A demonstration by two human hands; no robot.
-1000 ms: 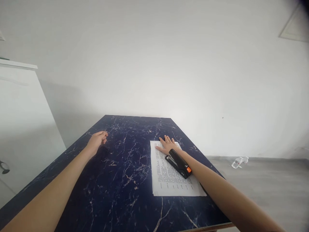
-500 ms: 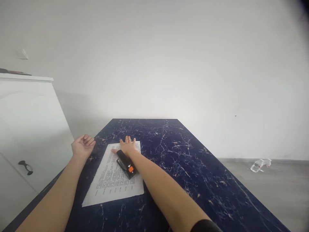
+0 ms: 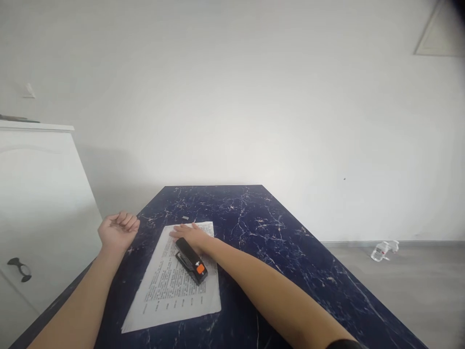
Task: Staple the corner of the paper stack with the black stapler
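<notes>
Printed sheets of paper point(image 3: 163, 295) lie on the dark blue marbled table, more than one layer showing at the lower left corner. A black stapler point(image 3: 192, 261) with an orange square at its near end rests aslant on them. My right hand point(image 3: 191, 236) lies flat across the top of the paper just beyond the stapler, fingers stretched out to the left. Off to the left, over the table's edge, my left hand point(image 3: 119, 230) is turned partly palm up with fingers curled in and nothing visible in them. Beyond the paper sits a small grey piece point(image 3: 185, 217).
The blue table point(image 3: 276, 271) reaches to a pale wall point(image 3: 232, 97). A white cabinet point(image 3: 39, 189) with a dark handle point(image 3: 20, 269) stands close on the left. On the floor at right lies a clear plastic bottle point(image 3: 380, 251).
My right hand has turned, its fingers now pointing left rather than away from me. The small grey piece beyond the paper now shows. My left hand stays curled; the view has shifted slightly.
</notes>
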